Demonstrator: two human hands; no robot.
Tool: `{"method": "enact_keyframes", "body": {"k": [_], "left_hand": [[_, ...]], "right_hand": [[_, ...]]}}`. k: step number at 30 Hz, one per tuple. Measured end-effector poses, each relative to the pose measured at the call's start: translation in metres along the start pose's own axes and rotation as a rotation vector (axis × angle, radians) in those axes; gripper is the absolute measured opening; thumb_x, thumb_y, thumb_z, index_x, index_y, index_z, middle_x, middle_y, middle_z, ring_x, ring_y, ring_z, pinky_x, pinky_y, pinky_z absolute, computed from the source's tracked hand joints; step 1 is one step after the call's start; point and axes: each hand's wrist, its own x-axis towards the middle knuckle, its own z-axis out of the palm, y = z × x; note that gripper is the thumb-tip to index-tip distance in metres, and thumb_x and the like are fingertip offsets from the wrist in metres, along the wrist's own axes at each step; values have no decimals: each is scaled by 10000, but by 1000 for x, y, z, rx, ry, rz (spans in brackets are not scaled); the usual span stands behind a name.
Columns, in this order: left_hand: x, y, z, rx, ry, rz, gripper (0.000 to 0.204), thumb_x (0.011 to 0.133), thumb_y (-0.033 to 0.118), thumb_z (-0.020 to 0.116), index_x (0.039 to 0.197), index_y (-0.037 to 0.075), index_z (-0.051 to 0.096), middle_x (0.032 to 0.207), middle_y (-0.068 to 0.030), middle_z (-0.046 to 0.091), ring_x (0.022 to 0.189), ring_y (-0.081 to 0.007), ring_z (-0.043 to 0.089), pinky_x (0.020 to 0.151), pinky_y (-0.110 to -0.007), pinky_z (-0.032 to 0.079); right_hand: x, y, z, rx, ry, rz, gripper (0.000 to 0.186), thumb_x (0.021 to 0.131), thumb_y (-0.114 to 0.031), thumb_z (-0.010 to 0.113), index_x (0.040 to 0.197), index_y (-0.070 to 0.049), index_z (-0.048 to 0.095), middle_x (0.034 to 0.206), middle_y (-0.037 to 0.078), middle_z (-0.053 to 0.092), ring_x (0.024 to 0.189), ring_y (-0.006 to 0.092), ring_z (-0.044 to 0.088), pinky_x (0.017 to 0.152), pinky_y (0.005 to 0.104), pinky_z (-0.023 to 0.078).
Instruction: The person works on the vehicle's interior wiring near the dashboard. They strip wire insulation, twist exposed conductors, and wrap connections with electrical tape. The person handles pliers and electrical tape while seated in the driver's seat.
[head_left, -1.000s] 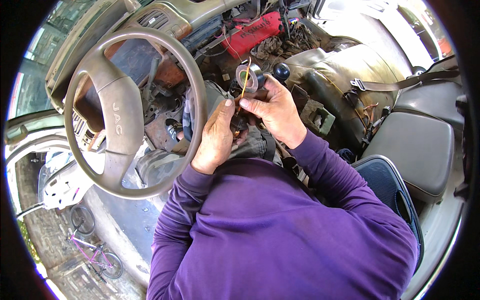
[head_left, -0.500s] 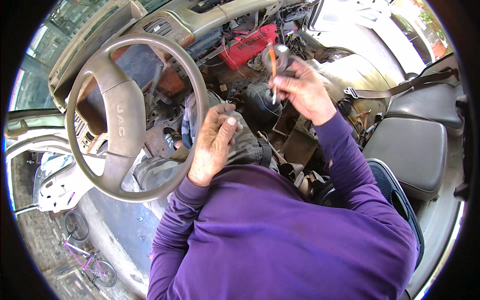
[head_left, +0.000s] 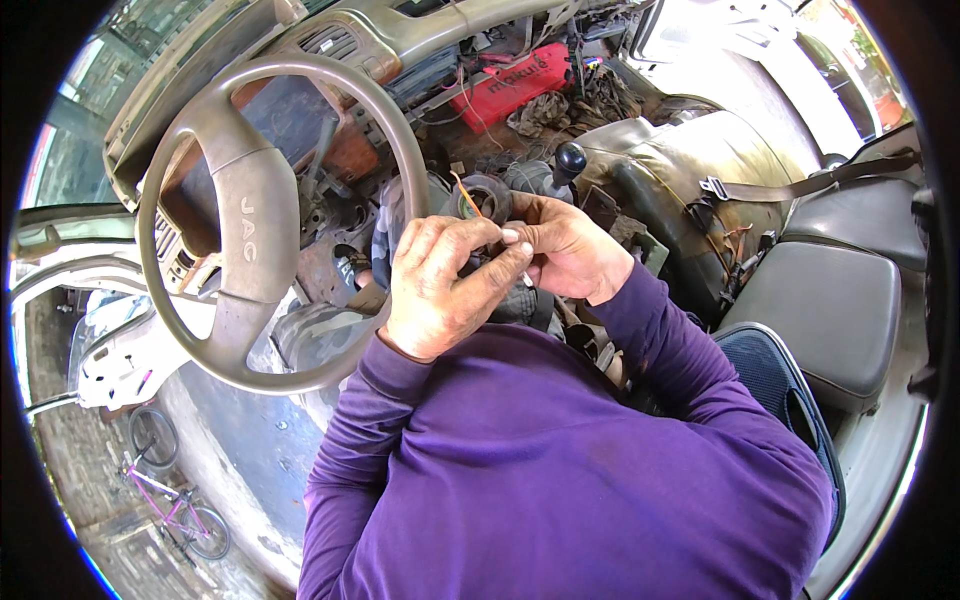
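Note:
My left hand and my right hand meet over my lap, just right of the steering wheel, their fingertips pinched on a thin orange wire-like piece with a pale lower end. My right hand also holds a dark roll of tape behind that piece; its lower part is hidden by my fingers. Just beyond my hands stands a gear lever with a black knob.
A red case and tangled cables lie in the stripped dashboard area. A worn seat cushion, a buckled belt strap and grey seats are at the right. Through the open left door, a pink bicycle lies outside.
Half a second ago my right hand was raised to the right with the roll and orange piece, apart from my left hand. Now both hands have come together on the piece.

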Motion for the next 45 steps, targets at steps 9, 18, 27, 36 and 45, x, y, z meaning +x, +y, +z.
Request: {"method": "enact_keyframes", "body": {"k": [9,18,27,36,45], "left_hand": [[0,5,-13,-763,77,-906,248,1104,144,639,1251,-19,753,1046,-72,768,882,-101,667,794,-280,527],[-10,-4,4,-1002,21,-1127,307,1094,147,622,1335,-35,674,897,-42,714,872,-114,652,793,-279,514],[-6,-4,-1,-1040,-48,-1218,245,1014,104,762,1213,-26,702,951,-75,747,873,-123,684,812,-278,545],[-7,-5,10,-947,-113,-1164,422,992,103,782,1375,-50,693,990,-61,761,917,-104,675,857,-259,538],[-2,3,16,-705,-92,-1138,232,1007,97,755,1182,-51,789,971,-95,805,872,-116,699,816,-296,568]], "right_hand": [[-24,-15,-5,-909,182,-362,329,1146,-298,610,1325,-23,641,1069,44,789,823,60,633,716,246,505],[-15,-5,-14,-854,161,-307,424,1122,-407,645,1282,-15,665,1083,27,781,845,48,629,723,254,511],[-22,-12,-20,-844,133,-264,395,1134,-363,630,1306,-8,654,1072,29,782,835,52,626,719,263,519],[-24,0,-30,-933,51,-250,361,1145,-286,613,1368,-2,625,1074,-22,679,956,43,579,835,250,496],[-32,-1,-31,-996,122,-193,439,1126,-361,650,1356,12,651,1046,3,700,978,81,617,903,266,519]]}}
